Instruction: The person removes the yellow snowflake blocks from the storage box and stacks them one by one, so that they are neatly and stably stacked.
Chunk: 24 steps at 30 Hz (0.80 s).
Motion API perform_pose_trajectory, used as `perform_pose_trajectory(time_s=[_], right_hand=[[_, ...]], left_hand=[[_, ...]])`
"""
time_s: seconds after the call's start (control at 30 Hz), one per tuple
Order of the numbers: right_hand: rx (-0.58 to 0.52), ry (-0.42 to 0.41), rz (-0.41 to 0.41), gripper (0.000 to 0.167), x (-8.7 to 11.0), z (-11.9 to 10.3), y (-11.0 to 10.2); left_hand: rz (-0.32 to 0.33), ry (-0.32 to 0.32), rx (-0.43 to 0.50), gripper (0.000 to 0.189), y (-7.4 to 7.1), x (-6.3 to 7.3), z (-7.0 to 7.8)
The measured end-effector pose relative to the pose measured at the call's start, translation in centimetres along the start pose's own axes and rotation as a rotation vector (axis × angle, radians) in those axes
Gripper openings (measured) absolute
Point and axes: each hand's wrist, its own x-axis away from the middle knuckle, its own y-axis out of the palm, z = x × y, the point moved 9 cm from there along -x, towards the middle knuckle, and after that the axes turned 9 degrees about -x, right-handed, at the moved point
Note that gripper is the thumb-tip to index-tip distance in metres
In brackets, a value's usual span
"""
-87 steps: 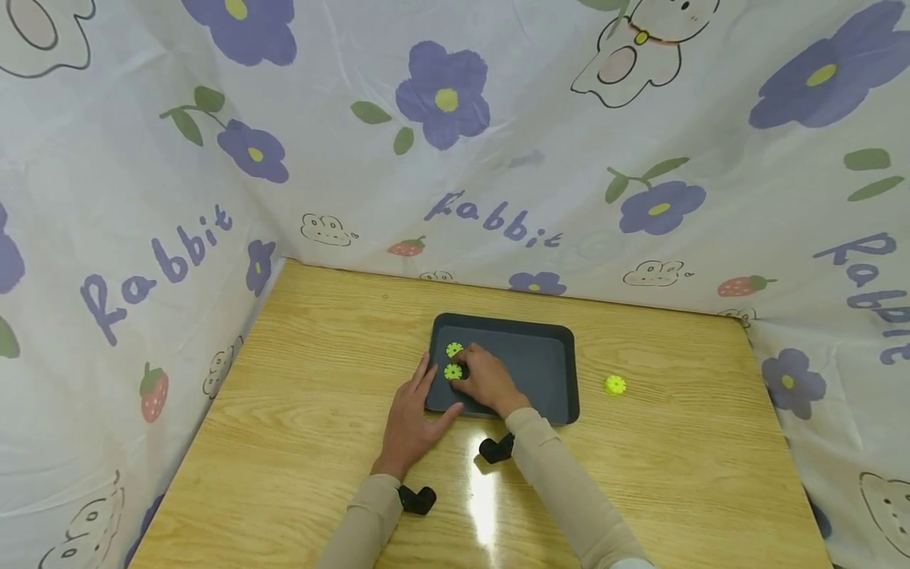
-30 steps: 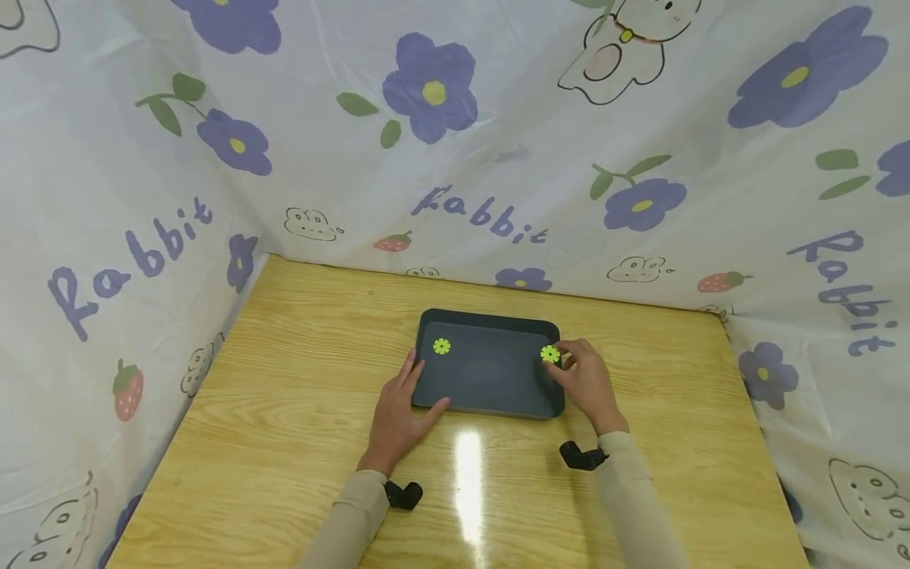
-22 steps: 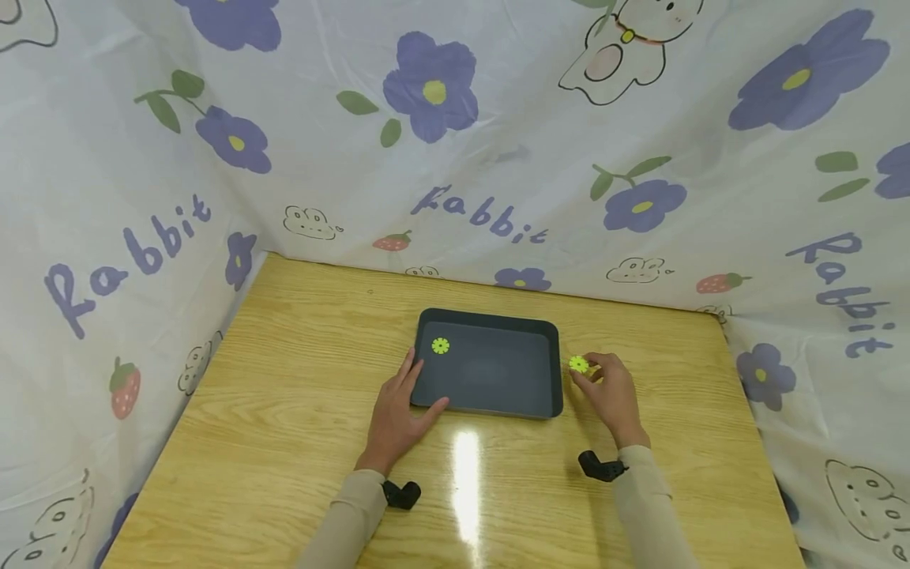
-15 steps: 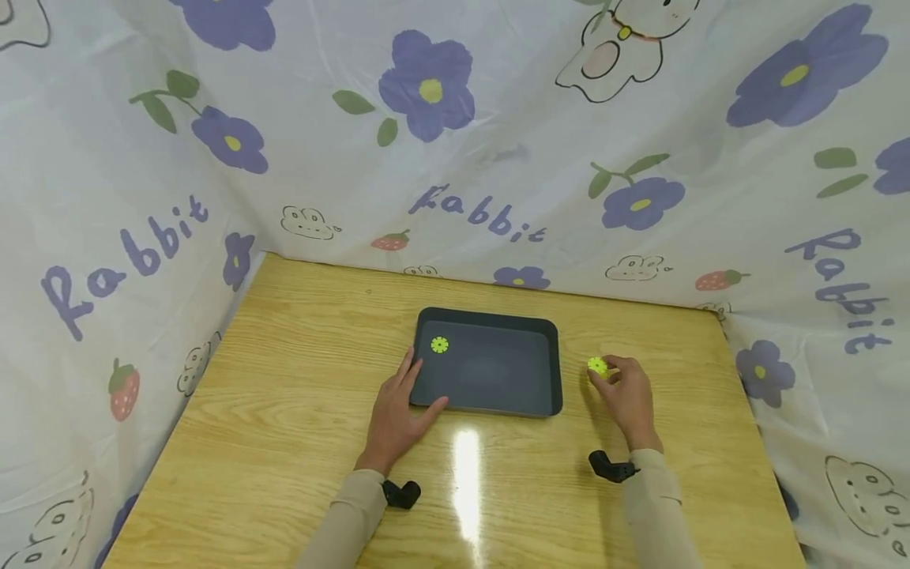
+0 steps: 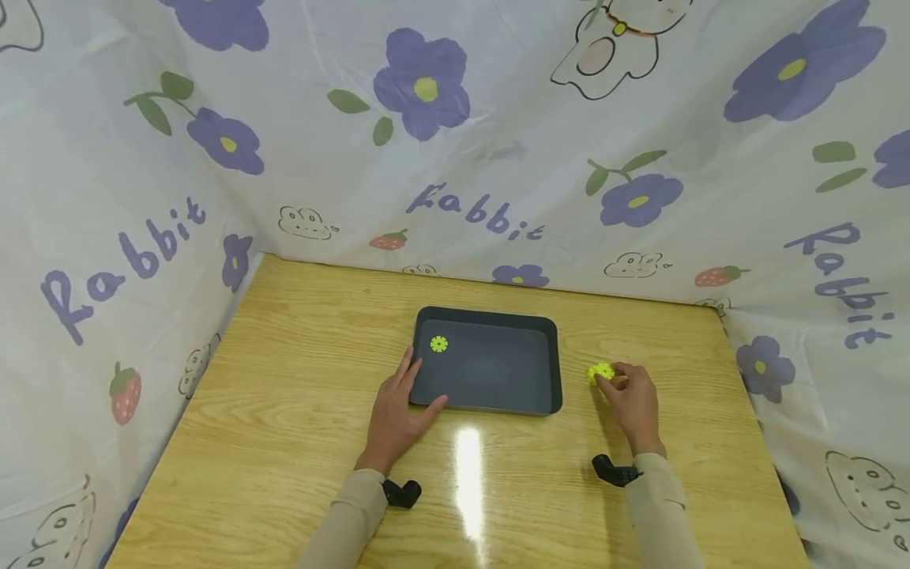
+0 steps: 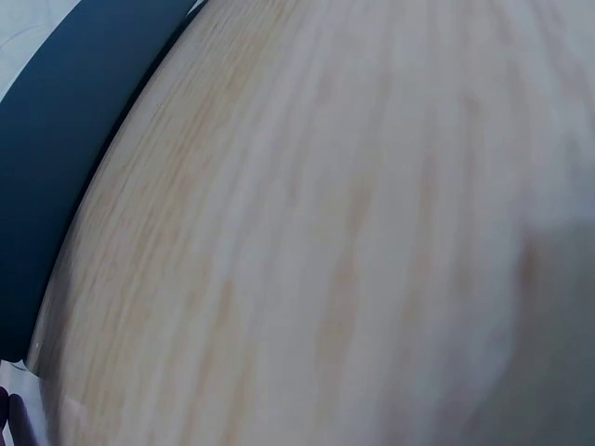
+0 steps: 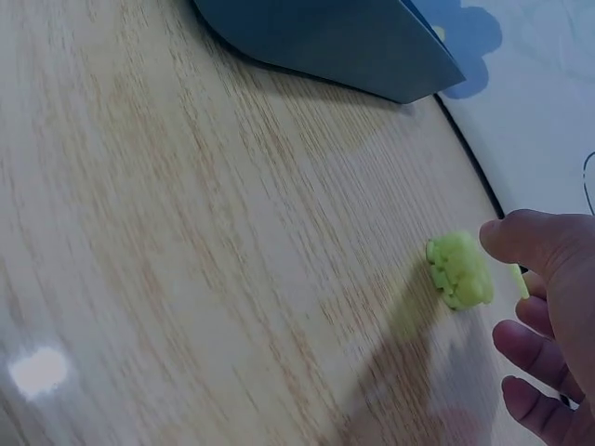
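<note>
A dark grey rectangular tray lies on the wooden table, with one yellow-green notched disc flat in its upper left. My left hand rests along the tray's left end and near corner, fingers and thumb spread. To the right of the tray, my right hand pinches another yellow-green notched disc between thumb and fingers. Right beside it on the table sits a small stack of the same discs, partly overlapped by the held disc in the head view.
The pale wooden table runs back to a white cloth printed with purple flowers and rabbits, which encloses it on the left, back and right. Each wrist carries a black camera mount. A bright light reflection lies in front of the tray.
My right hand has lifted one of two discs out of the tray and carried it right, down to the stack on the table. The left hand stays at the tray.
</note>
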Motion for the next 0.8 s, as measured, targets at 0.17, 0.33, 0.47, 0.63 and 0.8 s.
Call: perform_pose_trajectory(time_s=[0.17,0.33,0.47,0.63,0.8], right_hand=[[-0.001,-0.007,-0.005,0.044,-0.23,0.05,0.29],[-0.002,0.013,-0.038,0.044,-0.23,0.22,0.7],[-0.007,0.022,-0.056,0.045,-0.11,0.43,0.83],[-0.011,0.021,-0.068,0.046,-0.23,0.56,0.93],[-0.006,0.018,-0.076,0.05,-0.31,0.49,0.97]], left_hand=[[-0.001,-0.001,-0.004,0.085,-0.04,0.03,0.11],[-0.005,0.002,-0.011,0.085,0.04,0.07,0.04],[-0.004,0.004,-0.008,0.084,0.1,0.13,0.06],[-0.009,-0.005,0.006,0.084,0.06,0.13,0.04],[-0.016,-0.011,0.01,0.083,0.14,0.06,-0.09]])
